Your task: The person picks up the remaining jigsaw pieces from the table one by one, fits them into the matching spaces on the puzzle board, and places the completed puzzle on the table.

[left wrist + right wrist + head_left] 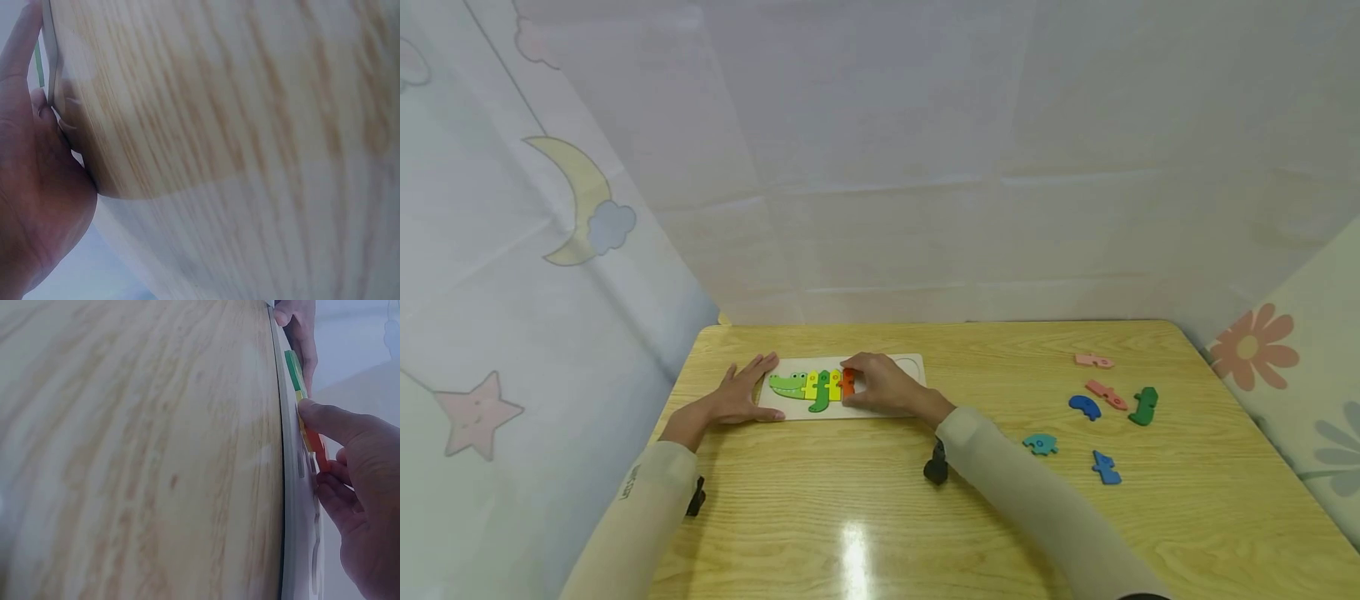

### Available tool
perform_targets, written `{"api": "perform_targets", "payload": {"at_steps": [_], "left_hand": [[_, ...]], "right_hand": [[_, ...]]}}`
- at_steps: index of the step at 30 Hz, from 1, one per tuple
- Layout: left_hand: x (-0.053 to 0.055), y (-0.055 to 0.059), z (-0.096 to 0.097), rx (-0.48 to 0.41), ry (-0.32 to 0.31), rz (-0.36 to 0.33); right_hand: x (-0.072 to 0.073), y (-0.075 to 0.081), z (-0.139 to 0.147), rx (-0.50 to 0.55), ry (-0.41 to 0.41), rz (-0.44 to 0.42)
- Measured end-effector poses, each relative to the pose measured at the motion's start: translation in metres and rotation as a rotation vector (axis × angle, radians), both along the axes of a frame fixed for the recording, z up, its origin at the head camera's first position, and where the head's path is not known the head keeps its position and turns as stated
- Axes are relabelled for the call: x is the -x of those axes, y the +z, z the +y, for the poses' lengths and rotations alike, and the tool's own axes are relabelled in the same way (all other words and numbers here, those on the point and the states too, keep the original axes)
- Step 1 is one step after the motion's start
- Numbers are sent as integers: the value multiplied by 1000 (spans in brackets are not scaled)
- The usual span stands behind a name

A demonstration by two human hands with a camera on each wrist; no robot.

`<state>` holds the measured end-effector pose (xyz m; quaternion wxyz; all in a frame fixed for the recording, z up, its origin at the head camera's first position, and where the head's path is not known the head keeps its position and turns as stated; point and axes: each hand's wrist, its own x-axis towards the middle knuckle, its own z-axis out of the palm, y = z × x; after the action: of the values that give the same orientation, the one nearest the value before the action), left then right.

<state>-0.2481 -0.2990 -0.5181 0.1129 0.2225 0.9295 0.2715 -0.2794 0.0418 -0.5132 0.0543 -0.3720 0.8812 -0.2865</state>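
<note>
Right hand (886,385): grip pinched on orange piece (849,382), beside yellow piece (836,386) on board (792,406). Left hand (736,398): grip apart, fingers spread at board's left end.

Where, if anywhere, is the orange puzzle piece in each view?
Head: orange puzzle piece just left of centre, below mid-height, held by the right hand.
Left wrist: not in view.
Right wrist: right side, about mid-height, in the same hand.
Shared landmark: the left hand, in all three.

Wood-grain table (820,475) — pale backdrop (880,125), 1 yellow moon (587,185).
</note>
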Motion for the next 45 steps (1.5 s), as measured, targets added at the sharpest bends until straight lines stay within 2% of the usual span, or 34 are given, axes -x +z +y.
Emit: {"api": "perform_targets", "payload": {"at_steps": [11, 20, 45], "left_hand": [[0, -2, 0, -7, 7, 1], [1, -2, 0, 35, 17, -16], [0, 1, 1, 35, 15, -10]], "right_hand": [[-2, 2, -3, -54, -11, 29], [-2, 4, -4, -65, 1, 40], [-2, 2, -2, -64, 2, 31]]}}
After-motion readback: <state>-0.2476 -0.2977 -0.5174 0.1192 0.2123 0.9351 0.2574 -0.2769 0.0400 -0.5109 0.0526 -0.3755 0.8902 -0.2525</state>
